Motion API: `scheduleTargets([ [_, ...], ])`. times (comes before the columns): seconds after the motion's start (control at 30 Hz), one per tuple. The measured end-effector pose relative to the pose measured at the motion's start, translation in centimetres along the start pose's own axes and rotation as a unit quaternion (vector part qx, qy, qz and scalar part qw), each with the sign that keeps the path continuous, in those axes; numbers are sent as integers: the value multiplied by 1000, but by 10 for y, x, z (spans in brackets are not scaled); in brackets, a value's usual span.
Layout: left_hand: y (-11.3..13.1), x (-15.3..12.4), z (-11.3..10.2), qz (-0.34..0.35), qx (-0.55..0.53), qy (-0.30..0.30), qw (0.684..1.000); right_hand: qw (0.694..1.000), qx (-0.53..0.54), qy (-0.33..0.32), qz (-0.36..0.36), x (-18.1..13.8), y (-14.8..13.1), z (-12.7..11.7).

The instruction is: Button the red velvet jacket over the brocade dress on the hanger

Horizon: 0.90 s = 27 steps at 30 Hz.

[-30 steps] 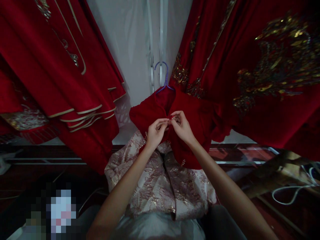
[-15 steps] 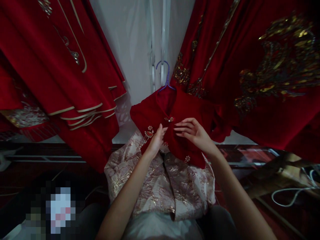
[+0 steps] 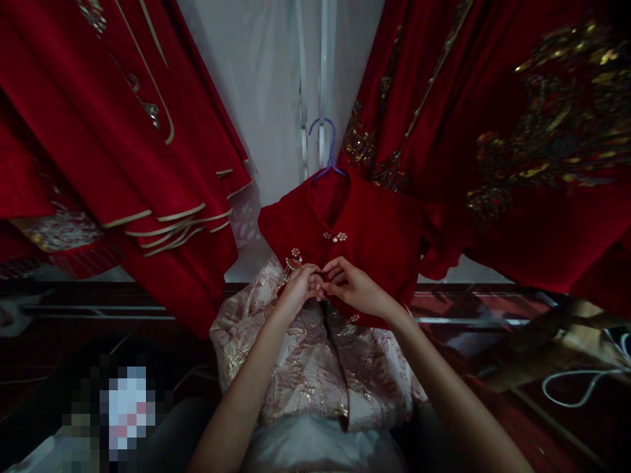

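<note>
A small red jacket [image 3: 379,243] on a purple wire hanger [image 3: 331,151] lies before me, its collar facing away. Its upper jewelled clasp [image 3: 335,236] joins the two front edges. Lower on the front opening, my left hand [image 3: 303,289] pinches the jacket's edge with curled fingers. Close beside it, my right hand [image 3: 352,286] is also closed at the opening, thumb and fingertips together. The fastening between them is mostly hidden by my fingers. A beaded ornament [image 3: 294,259] sits just above my left hand, and another small clasp piece [image 3: 353,319] shows below my right.
Under the jacket, a pale brocade garment [image 3: 296,387] with metallic thread covers my lap. Long red garments [image 3: 162,164] hang at left, and more with gold sequins [image 3: 557,125] hang at right. A white cable loop [image 3: 572,387] and a metal rail [image 3: 468,322] are lower right.
Both hands have moved down from beside the upper clasp to the lower front opening. My right hand's spread fingers have closed, and the jacket's lower right front has been drawn inward.
</note>
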<state>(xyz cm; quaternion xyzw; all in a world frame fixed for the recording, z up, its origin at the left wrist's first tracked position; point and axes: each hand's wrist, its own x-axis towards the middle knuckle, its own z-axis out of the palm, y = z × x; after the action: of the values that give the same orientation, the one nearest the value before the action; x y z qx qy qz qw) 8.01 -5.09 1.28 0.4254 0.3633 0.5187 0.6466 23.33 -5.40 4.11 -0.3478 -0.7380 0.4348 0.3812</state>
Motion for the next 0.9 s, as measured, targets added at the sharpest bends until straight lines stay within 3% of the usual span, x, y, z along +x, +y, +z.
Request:
scheduleTargets([
  [0.13,-10,1,-6,14,97,-19,995,997,65,-29,-3,2,4,-5],
  [0.27,-8,-1,-15,16,186,-50,981,999,9,-12,-28,3,5,-5],
  [0.47,1,-2,-18,45,248,-35,967,997,-67,29,-20,4,6,5],
  [0.6,0,0,-12,156,302,58,939,996,-74,55,-17,5,10,11],
  [0.73,-1,1,-12,266,370,164,875,994,-48,93,-23,9,17,18],
  [0.83,-3,6,-21,324,347,289,831,991,-50,123,-26,12,19,17],
  [0.9,-5,11,-30,318,296,337,836,988,-52,142,-35,14,17,15],
])
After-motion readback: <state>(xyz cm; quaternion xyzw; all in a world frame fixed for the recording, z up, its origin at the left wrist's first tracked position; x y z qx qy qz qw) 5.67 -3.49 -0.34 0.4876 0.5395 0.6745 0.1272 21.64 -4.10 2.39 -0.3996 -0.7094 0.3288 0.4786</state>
